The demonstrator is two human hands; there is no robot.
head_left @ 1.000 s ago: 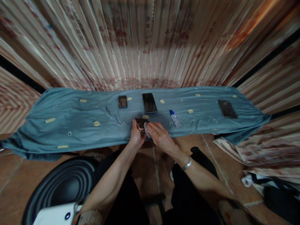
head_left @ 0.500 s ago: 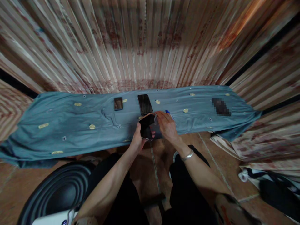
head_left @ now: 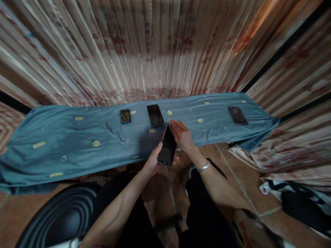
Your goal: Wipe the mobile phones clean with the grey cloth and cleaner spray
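A dark smartphone point(head_left: 167, 148) is tilted in front of the cloth-covered table, with its black screen toward me. My left hand point(head_left: 154, 159) is closed around its lower left side, the thumb along the edge and fingertips showing at the right side. At the phone's top right corner, my right hand point(head_left: 182, 135) has its fingers bent and pressed together on the edge. A small pale bit shows at those fingertips; I cannot tell what it is. Another black smartphone point(head_left: 155, 115) lies flat on the cloth just beyond the hands.
Blue patterned cloth point(head_left: 85, 137) covers the long narrow table. A small dark pixelated square point(head_left: 125, 116) lies on the left, a pixelated dark object point(head_left: 237, 115) on the right. Curtains point(head_left: 129, 51) hang behind. A round black ridged object point(head_left: 64, 217) is at lower left.
The held smartphone has swung more upright and come slightly lower, its screen now showing as one long dark face. A blue item beside my right hand is no longer visible. The view has shifted slightly.
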